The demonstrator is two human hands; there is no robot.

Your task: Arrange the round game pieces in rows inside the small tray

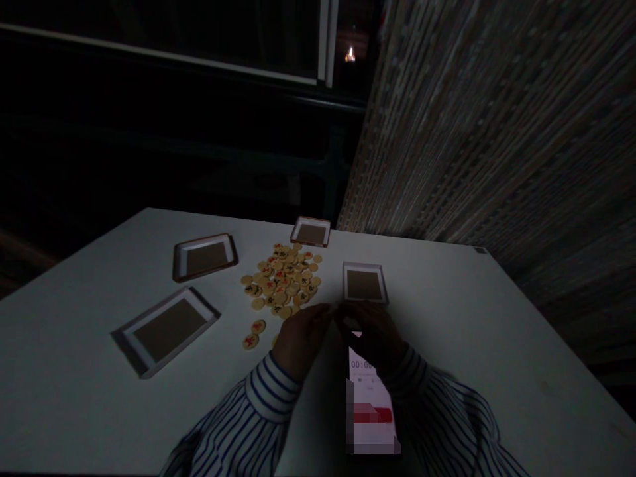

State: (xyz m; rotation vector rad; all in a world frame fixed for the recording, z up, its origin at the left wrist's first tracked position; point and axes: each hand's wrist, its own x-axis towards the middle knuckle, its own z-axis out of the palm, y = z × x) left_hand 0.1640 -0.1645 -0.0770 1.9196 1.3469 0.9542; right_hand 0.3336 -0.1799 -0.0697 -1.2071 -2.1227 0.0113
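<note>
Left hand [304,333] and right hand [376,331] nearly touch, grip unclear; discs [281,281] just beyond the left lie heaped, outside the trays [365,285].

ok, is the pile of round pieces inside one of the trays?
No, the pile of round pieces lies directly on the white table, between the trays.

The smooth white surface [472,318] is offering wide passage right of the right hand [375,331]; ahead, a brown-and-white rectangular tray [365,285] and heaped round tan discs [283,281] are standing in the way, leaving a narrow lane between them.
</note>
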